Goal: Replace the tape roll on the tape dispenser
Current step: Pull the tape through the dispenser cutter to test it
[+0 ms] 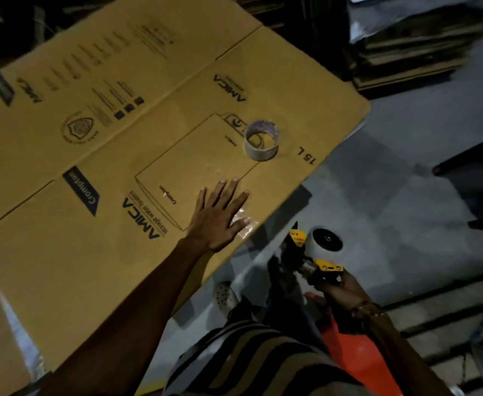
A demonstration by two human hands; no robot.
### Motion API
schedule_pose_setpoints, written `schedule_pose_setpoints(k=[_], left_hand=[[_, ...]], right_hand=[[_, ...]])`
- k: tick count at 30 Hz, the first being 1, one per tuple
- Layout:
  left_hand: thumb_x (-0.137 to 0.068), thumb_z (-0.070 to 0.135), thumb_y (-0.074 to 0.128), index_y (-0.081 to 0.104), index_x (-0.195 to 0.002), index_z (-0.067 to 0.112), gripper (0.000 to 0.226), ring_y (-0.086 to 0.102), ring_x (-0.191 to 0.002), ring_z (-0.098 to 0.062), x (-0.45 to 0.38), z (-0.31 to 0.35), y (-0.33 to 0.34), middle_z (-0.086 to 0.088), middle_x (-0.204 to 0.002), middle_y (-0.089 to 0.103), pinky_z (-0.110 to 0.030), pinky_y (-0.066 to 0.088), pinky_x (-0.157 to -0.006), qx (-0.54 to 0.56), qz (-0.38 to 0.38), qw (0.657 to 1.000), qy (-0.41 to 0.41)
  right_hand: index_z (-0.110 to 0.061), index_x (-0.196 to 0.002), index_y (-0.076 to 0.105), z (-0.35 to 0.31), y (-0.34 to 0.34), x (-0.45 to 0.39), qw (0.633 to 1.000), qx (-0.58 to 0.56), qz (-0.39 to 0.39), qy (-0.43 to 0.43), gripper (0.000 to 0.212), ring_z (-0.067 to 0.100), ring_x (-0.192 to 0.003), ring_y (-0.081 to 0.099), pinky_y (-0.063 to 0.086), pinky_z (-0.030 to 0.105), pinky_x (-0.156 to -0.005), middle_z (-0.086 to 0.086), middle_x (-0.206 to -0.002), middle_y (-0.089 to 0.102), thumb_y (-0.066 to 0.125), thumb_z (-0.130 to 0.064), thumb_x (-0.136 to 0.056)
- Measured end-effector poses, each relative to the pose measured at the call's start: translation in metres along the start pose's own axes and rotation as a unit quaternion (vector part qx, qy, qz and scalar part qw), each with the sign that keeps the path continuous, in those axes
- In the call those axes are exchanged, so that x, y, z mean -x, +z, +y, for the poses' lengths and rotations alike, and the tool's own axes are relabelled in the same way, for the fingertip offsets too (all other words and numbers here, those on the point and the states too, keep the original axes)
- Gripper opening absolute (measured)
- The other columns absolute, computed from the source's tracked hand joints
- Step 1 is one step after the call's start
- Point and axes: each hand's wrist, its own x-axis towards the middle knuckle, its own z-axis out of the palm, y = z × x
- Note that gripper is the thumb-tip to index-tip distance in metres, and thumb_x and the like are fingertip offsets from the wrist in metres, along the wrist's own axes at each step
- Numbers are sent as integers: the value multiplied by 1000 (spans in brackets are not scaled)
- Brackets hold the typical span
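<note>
A nearly used-up tape roll [261,140], mostly bare core, lies on a large flattened cardboard box [91,252]. My left hand [217,215] is spread open above the cardboard, a little below and left of that roll, holding nothing. A crumpled bit of clear tape [244,224] lies on the cardboard by my thumb. My right hand [340,290] grips the handle of a black and yellow tape dispenser [314,252], held over the floor to the right of the cardboard. A pale roll with a black hub [327,240] sits on the dispenser.
The cardboard's right edge runs diagonally, with grey concrete floor [391,181] beyond it. Stacks of flattened cartons [406,47] stand at the upper right. A dark object [477,172] juts in from the right. An orange item [354,355] and a white perforated shoe [224,294] are near my legs.
</note>
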Motion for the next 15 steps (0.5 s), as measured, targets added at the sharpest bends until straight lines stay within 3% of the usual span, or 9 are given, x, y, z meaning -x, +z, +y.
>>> schedule_pose_setpoints(k=[2,5,8,11,15], left_hand=[[-98,67,23,13,-158,36,69,-8,-156,-24,0,3,-1,4,-169,-7,-56,-1,-122,10,2,1000,-4],[-97,61,30,25,-157,29,69,1,-156,-30,-1,9,-9,-3,-169,3,-55,6,-122,23,-3,1000,-5],[-95,51,45,52,-141,22,55,23,-150,-37,2,15,-16,-11,-162,30,-55,25,-118,35,26,998,37],[-96,39,50,68,-120,21,35,45,-132,-33,6,22,-19,-7,-142,54,-47,43,-103,77,65,992,79],[-98,23,53,72,-111,13,26,64,-101,-27,10,40,-29,-5,-111,69,-40,52,-82,205,45,971,116]], right_hand=[[-12,-84,76,-22,-2,21,999,-32,-31,-22,10,19,-63,67,53,28,-66,1,-72,74,81,-12,-76],[-7,-88,77,-37,-5,41,995,-82,-64,-5,7,24,-55,57,44,31,-58,15,-66,62,78,-7,-81],[-6,-95,72,-42,-5,62,992,-101,-73,32,10,18,-32,44,35,19,-39,11,-53,51,72,0,-87],[-5,-105,68,-46,-3,76,987,-128,-85,41,33,15,-31,43,33,16,-35,7,-52,51,75,-12,-74],[-8,-105,67,-52,-2,82,990,-108,-76,42,14,19,-33,44,35,18,-36,12,-59,51,64,-2,-93]])
